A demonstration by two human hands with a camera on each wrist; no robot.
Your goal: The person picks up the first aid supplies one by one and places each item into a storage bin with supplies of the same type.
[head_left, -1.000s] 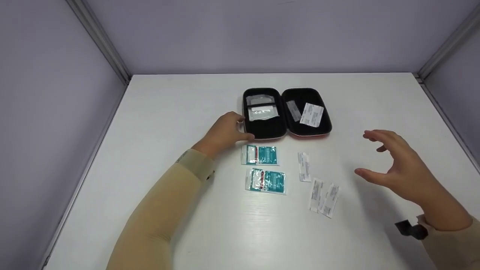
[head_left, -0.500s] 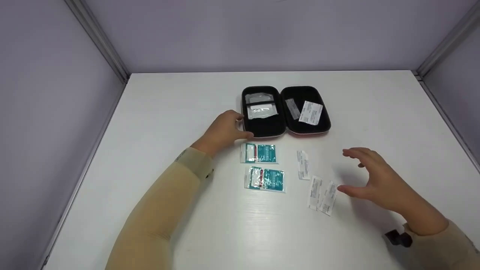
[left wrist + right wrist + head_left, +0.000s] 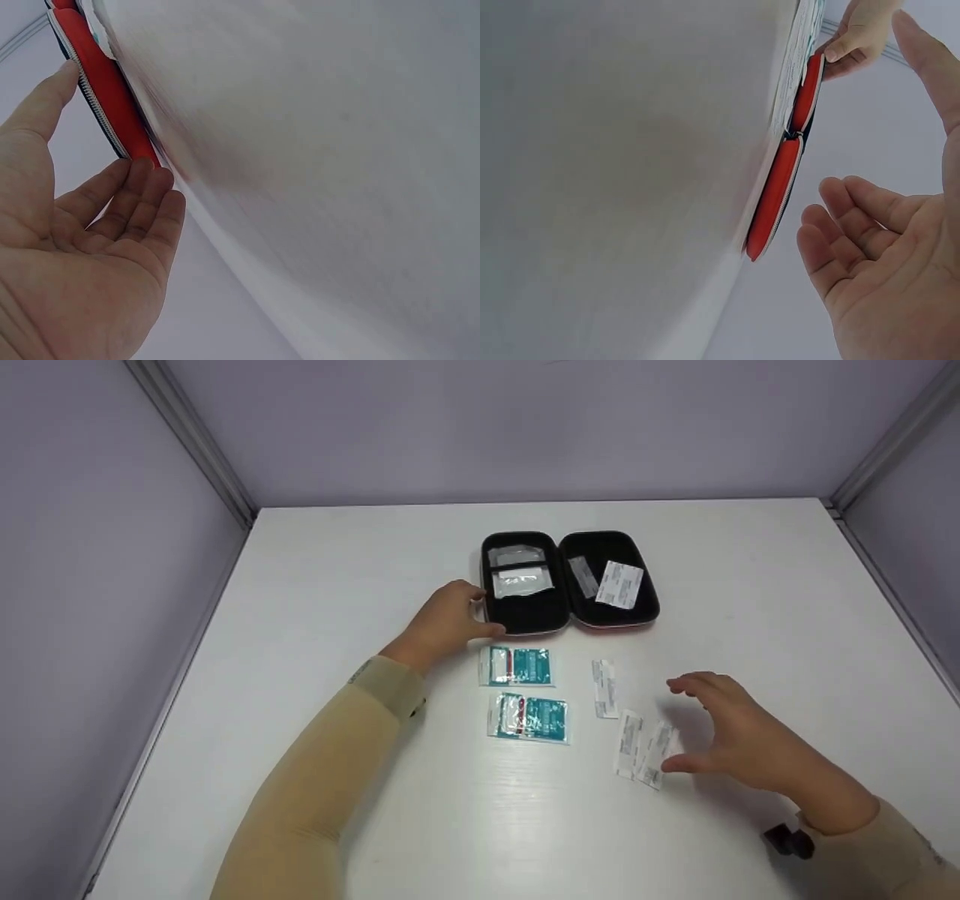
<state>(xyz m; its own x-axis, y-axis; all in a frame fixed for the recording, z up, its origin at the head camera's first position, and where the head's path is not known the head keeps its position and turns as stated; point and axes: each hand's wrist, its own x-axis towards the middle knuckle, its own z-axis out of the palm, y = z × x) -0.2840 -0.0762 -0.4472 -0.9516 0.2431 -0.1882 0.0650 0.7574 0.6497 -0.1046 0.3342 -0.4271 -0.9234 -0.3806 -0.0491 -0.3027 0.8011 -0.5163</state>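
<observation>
A black-lined zip case (image 3: 534, 617) lies spread flat in the head view; its red outside (image 3: 101, 75) shows in the left wrist view. My left hand (image 3: 442, 622) holds the near left corner of its left half, thumb on the near edge and fingers at the side. My right hand (image 3: 742, 742) hovers beside two narrow white paper sachets (image 3: 628, 744), thumb and fingers spread apart, nothing between them. The thumb tip is close to the right sachet (image 3: 655, 756); whether it touches cannot be told. A third narrow sachet (image 3: 605, 690) lies farther back.
Two teal-and-white packets (image 3: 529, 718) lie in front of the case's left half. Clear packets (image 3: 523, 583) sit under a strap there. The right half holds a white packet (image 3: 621, 585) and a narrow strip (image 3: 583, 577). Walls enclose the white table (image 3: 465, 825).
My right hand has moved left and nearer to me, from the right side of the table to the two paired sachets. My left hand stays at the case.
</observation>
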